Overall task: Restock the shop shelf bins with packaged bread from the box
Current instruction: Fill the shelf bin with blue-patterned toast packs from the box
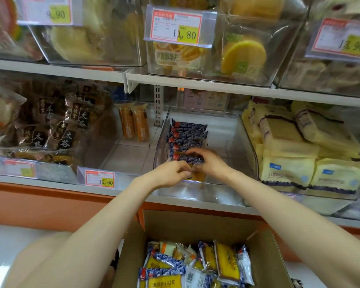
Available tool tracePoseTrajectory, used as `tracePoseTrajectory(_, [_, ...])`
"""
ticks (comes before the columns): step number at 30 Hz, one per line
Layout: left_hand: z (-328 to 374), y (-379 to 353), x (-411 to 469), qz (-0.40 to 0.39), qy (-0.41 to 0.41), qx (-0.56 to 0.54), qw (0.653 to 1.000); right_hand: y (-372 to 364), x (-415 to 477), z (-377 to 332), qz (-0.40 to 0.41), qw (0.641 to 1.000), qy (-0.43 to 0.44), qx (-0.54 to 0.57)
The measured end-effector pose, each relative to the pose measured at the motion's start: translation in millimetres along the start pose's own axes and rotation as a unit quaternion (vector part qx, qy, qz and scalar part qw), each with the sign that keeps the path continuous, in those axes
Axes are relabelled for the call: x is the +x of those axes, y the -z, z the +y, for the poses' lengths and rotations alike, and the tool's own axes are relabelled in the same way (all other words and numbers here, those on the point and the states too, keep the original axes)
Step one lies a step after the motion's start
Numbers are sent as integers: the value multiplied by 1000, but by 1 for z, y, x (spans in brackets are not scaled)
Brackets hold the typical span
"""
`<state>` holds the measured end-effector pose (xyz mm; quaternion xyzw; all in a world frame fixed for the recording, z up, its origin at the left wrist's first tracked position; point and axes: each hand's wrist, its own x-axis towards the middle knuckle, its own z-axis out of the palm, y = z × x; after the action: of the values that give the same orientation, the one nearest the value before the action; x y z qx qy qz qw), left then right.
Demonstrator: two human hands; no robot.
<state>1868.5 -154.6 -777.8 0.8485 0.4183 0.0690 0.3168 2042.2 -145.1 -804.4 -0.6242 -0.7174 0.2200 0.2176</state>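
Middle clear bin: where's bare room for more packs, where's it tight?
Free: bin floor between the blue pack row and its right wall; the left bin's floor before the orange packs. Crowded: the row's front, where left hand and right hand work; yellow bags fill the far right.

1. The person's left hand (172, 173) and right hand (208, 161) are bare, with fingers and wrists uncovered.
2. The left forearm (104, 225) and right forearm (289, 204) are bare, slender and smooth along all their visible length.
3. A bare, rounded knee (40, 258) shows at the lower left; any clothing above it lies outside the picture.
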Motion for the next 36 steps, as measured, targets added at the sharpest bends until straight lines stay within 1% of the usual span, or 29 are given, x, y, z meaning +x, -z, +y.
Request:
tracePoseTrajectory(3, [1,-2,10,-36,12,11,999,11,-14,8,79,996,-50,0])
tracePoseTrajectory(4, [1,-2,13,-44,17,13,999,14,-17,9,96,992,-77,-3])
tracePoseTrajectory(5, [1,-2,16,-49,20,14,998,16,-19,9,93,989,-116,2])
tracePoseTrajectory(6, [1,-1,17,-52,24,14,998,18,-21,9,68,984,-166,4])
tracePoseTrajectory(7, [1,-1,18,-53,26,16,998,18,-22,9,25,976,-214,-3])
tracePoseTrajectory(8, [1,-2,19,-52,26,18,998,18,-22,8,-28,967,-251,-13])
tracePoseTrajectory(9, [1,-2,19,-49,26,20,998,17,-21,7,-76,961,-267,-11])
tracePoseTrajectory(10, [0,-3,20,-45,26,21,998,14,-20,5,-104,960,-259,3])
tracePoseTrajectory(11, [-2,-3,20,-41,25,24,999,11,-17,3,-109,967,-232,17])
tracePoseTrajectory(14, [-5,-5,20,-24,21,40,999,3,-9,-9,-68,986,-148,16])
tracePoseTrajectory(17, [-7,-4,20,-9,16,53,998,5,-3,-17,-57,991,-116,24])
tracePoseTrajectory(19, [-8,-4,21,-11,19,53,998,9,-1,-12,-79,988,-132,22])
tracePoseTrajectory(21, [-8,-5,22,-20,23,46,998,12,-1,-5,-73,981,-172,58])
tracePoseTrajectory(22, [-8,-5,23,-24,24,43,999,13,0,-2,-51,973,-203,97])
tracePoseTrajectory(24, [-8,-6,25,-26,25,40,999,15,3,6,16,950,-265,165])
tracePoseTrajectory(26, [-9,-7,25,-23,27,32,999,18,8,11,59,931,-296,207])
tracePoseTrajectory(29, [-12,-8,25,-9,31,13,999,21,14,10,70,910,-295,283])
tracePoseTrajectory(32, [-13,-7,24,3,29,14,999,18,22,9,72,896,-287,330])
tracePoseTrajectory(34, [-14,-8,23,4,25,15,1000,14,27,8,61,885,-278,368])
tracePoseTrajectory(36, [-15,-9,24,0,22,13,1000,10,28,4,39,882,-262,390])
